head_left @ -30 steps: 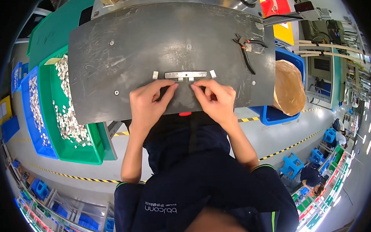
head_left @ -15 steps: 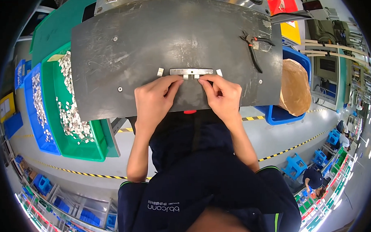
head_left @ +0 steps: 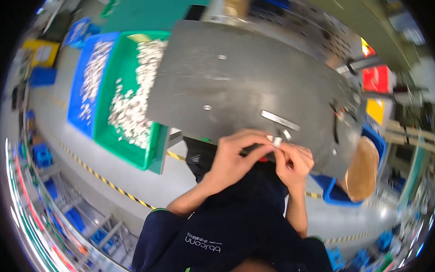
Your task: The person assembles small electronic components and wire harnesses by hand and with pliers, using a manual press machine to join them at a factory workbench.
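Observation:
My left hand (head_left: pixel 239 155) and my right hand (head_left: pixel 294 163) meet at the front edge of the dark work plate (head_left: pixel 244 87). Both are closed, thumb against fingers, on a small white block (head_left: pixel 277 141) between their fingertips. Blur hides whether it is one block or two pressed together. Just beyond the fingers lies a narrow metal bar (head_left: pixel 280 120), touched by neither hand. A loose white piece (head_left: pixel 287 134) rests on the plate between the bar and my right hand.
Cutting pliers (head_left: pixel 337 124) lie at the plate's right. On the left stand a green bin (head_left: pixel 151 155) and a blue bin (head_left: pixel 77 105), both holding many small white pieces. A blue bin (head_left: pixel 342 196) with brown paper (head_left: pixel 363 169) sits at the right.
The view has swung and is blurred. My hands have left the metal bar, drawn back toward my body and come together, bringing small white pieces with them.

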A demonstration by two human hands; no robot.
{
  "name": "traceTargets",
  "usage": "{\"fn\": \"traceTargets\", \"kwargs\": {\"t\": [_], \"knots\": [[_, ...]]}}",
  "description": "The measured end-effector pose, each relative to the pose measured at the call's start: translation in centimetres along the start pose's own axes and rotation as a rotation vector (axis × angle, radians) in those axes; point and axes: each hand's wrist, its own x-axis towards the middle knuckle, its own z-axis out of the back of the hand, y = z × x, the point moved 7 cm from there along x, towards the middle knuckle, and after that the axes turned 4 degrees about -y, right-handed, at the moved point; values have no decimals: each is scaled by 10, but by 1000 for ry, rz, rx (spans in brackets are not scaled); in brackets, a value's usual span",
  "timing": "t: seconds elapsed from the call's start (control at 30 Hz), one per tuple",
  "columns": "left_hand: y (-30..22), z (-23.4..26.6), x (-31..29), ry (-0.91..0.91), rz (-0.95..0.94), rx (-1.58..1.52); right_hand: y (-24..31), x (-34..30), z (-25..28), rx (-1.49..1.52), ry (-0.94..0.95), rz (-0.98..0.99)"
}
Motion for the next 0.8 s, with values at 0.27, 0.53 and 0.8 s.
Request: {"fn": "traceTargets", "kwargs": {"t": [0.27, 0.53, 0.8], "knots": [[-7, 100, -9, -298, 109, 133, -7, 7, -37, 127, 105, 13], [-54, 393, 14, -965, -155, 842, -23, 1, -44, 156, 221, -59], [88, 401, 33, -249, 283, 768, -25, 2, -47, 143, 241, -85]]}}
